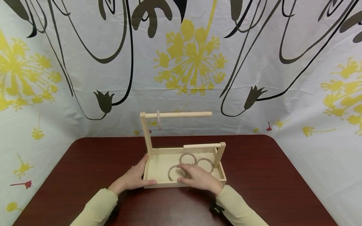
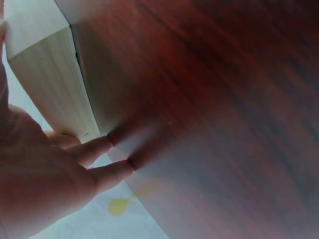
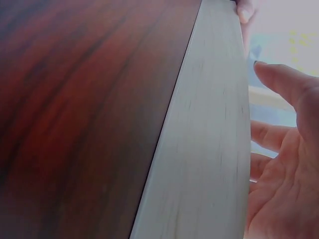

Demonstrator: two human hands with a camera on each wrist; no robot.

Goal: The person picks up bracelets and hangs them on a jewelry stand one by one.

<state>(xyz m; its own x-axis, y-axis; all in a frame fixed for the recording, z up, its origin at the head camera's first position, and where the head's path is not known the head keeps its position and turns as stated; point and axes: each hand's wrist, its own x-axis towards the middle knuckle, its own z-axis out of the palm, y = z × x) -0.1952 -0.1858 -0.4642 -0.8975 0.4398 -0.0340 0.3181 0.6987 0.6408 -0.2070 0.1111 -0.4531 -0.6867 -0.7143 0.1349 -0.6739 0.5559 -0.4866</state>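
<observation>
A shallow wooden tray [image 1: 158, 164] sits on the table, with a tall post [image 1: 146, 135] at its left bearing a long rod [image 1: 186, 115]. One translucent ring [image 1: 159, 123] hangs on that rod near the post. My left hand [image 1: 133, 176] holds the tray's left front corner, thumb on the front wall. Over the tray's front wall reaches my right hand [image 1: 198, 177], thumb and fingers apart. Its index fingertip is at the nearest ring [image 1: 168, 173], which it partly covers; contact cannot be told. A back ring [image 1: 188, 153] and a right ring [image 1: 213, 167] lie flat beside it.
A shorter post [image 1: 219, 155] at the tray's right carries a shorter rod [image 1: 202, 146] pointing left. The dark reddish table [image 1: 263, 175] extends around the tray. Behind it hangs a patterned white cloth [image 1: 181, 75].
</observation>
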